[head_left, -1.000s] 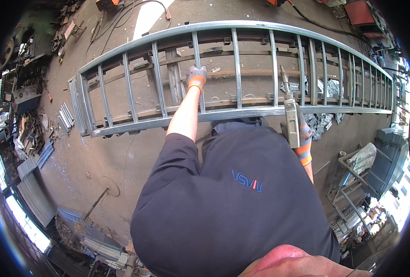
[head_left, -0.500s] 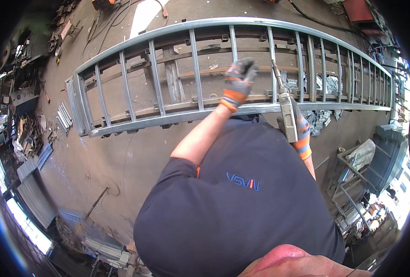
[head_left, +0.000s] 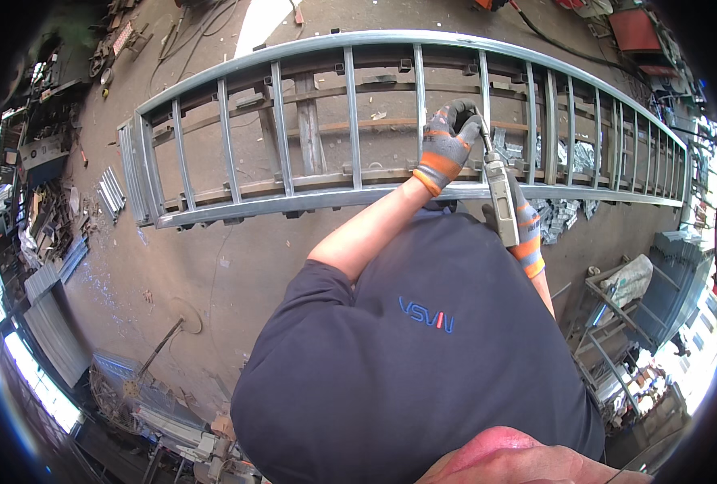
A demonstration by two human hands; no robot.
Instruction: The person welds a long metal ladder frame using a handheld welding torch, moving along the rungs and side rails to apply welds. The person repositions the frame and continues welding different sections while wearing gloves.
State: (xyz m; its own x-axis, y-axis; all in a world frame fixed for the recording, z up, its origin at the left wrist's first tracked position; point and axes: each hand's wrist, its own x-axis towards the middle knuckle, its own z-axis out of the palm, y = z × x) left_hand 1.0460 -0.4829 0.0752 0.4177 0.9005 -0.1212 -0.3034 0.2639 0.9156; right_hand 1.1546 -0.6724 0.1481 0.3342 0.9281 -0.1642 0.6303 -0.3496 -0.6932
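Observation:
A long galvanized metal frame [head_left: 350,121] with many crossbars, like a ladder, lies across in front of me. In a grey and orange glove, my right hand [head_left: 526,222] is wrapped round a beige-grey handheld power tool [head_left: 501,198] with a slim nose, pointing away from me over the frame's near rail. My left hand [head_left: 449,141], in a matching glove, is above the frame with its fingers curled, thumb and fingertips meeting at the tip of the tool's nose. Anything small pinched there is too small to make out.
Under the frame are supporting bars and a pile of short shiny metal pieces [head_left: 558,214]. A round-based stand [head_left: 185,316] is on the floor at the left. A metal rack [head_left: 612,310] stands at the right. Cables [head_left: 528,24] run across the floor beyond the frame.
My left hand has moved right, its fingers now at the tip of the tool's nose. My right hand still holds the tool in about the same place. The view has shifted slightly.

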